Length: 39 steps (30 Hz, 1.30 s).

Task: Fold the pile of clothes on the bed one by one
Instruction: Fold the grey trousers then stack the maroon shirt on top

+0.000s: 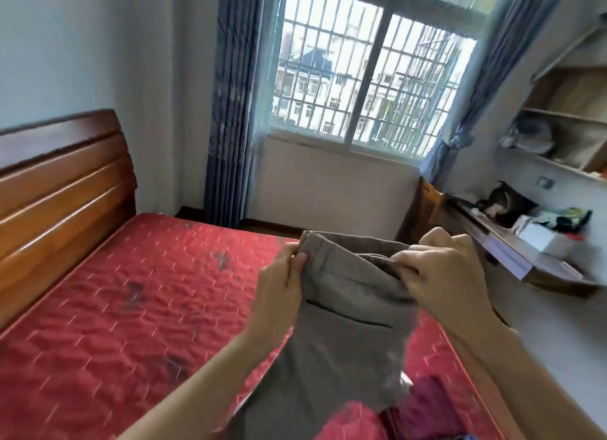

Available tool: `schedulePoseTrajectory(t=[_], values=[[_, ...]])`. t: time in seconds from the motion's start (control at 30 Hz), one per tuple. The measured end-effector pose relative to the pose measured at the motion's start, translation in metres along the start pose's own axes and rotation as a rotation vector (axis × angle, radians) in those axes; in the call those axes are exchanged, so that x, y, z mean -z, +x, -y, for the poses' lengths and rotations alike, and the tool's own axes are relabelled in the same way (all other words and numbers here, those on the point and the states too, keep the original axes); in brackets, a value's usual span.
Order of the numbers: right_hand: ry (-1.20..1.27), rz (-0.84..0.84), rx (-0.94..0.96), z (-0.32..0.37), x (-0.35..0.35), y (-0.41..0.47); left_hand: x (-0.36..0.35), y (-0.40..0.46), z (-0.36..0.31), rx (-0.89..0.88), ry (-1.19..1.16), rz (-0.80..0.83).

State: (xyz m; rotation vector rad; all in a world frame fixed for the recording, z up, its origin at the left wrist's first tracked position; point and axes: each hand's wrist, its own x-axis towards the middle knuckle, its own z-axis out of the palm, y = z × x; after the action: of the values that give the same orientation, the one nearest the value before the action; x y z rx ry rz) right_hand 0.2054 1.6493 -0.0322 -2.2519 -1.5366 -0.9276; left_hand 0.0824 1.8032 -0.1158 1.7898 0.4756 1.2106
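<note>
A pair of grey-brown trousers (345, 308) is held up in the air above a bed (115, 308) covered in a red quilted mattress cover, seen from the wearer's own head. Both hands grip the waistband, the top edge of the trousers. The left hand (279, 282) pinches the left end of the waistband between thumb and curled fingers. The right hand (440, 269) is closed over the right end, its fingers bunching the cloth.

The two hands sit at about the same height, one at each end of the waistband, so neither is clearly nearer to the garment than the other. The waistband runs left to right between them. The long axis of the trousers runs straight down from the waistband, with the legs hanging towards the near edge of the bed and passing out of view at the bottom. A slit pocket shows just below the waistband.

Below and to the right of the trousers, a purple garment (427, 406) lies on the bed. To the right of the trousers, well apart, stands a desk (512, 259) with clutter on it.

The trousers probably need lowering flat onto the bed, left of the hanging legs, before any fold.
</note>
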Motion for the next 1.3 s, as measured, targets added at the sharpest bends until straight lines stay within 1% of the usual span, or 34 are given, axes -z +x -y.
schedulePoseTrajectory(t=[0.03,0.1,0.23,0.3,0.43,0.5,0.63,0.67,0.73,0.83,0.9,0.97,1.0,1.07,1.13,1.2,1.23,1.3], values=[[0.016,0.005,-0.015,-0.007,-0.001,-0.002,0.0,-0.006,0.004,0.025,0.01,-0.018],[0.045,0.002,-0.016,-0.016,0.006,-0.001,0.002,-0.009,0.006,-0.001,0.011,-0.061],[0.078,0.103,0.116,-0.022,0.012,0.002,0.009,0.001,-0.006,-0.095,0.022,-0.074],[0.103,0.121,0.165,-0.023,0.017,0.005,0.014,0.004,-0.011,-0.142,0.036,-0.088],[0.156,0.158,0.144,-0.026,0.025,0.018,0.018,0.013,-0.023,-0.19,0.073,-0.078],[0.12,0.142,0.132,-0.028,0.026,0.026,0.02,0.02,-0.027,-0.201,0.082,-0.083],[0.136,0.008,0.075,-0.027,0.026,0.042,0.025,0.034,-0.037,-0.241,0.051,-0.117],[0.123,0.018,0.074,-0.027,0.026,0.045,0.025,0.035,-0.038,-0.24,0.049,-0.12],[0.111,0.082,0.153,-0.031,0.029,0.05,0.026,0.035,-0.037,-0.221,0.037,-0.13],[0.193,0.195,0.311,-0.04,0.033,0.051,0.031,0.035,-0.031,-0.186,0.014,-0.154],[0.214,0.193,0.345,-0.043,0.031,0.049,0.033,0.037,-0.029,-0.157,0.008,-0.152],[0.182,0.107,0.33,-0.043,0.026,0.049,0.035,0.04,-0.028,-0.133,-0.004,-0.137],[0.167,0.079,0.293,-0.042,0.025,0.05,0.035,0.042,-0.028,-0.132,-0.007,-0.128],[0.179,0.103,0.174,-0.042,0.023,0.055,0.034,0.046,-0.03,-0.145,-0.012,-0.118],[0.252,0.126,0.077,-0.042,0.022,0.062,0.032,0.05,-0.032,-0.144,-0.03,-0.122],[0.386,0.041,0.053,-0.034,0.024,0.068,0.027,0.053,-0.034,-0.137,-0.042,-0.128],[0.461,0.024,0.054,-0.027,0.026,0.072,0.024,0.055,-0.036,-0.144,-0.037,-0.127],[0.527,0.131,0.074,-0.011,0.028,0.084,0.014,0.058,-0.043,-0.18,-0.021,-0.113]])
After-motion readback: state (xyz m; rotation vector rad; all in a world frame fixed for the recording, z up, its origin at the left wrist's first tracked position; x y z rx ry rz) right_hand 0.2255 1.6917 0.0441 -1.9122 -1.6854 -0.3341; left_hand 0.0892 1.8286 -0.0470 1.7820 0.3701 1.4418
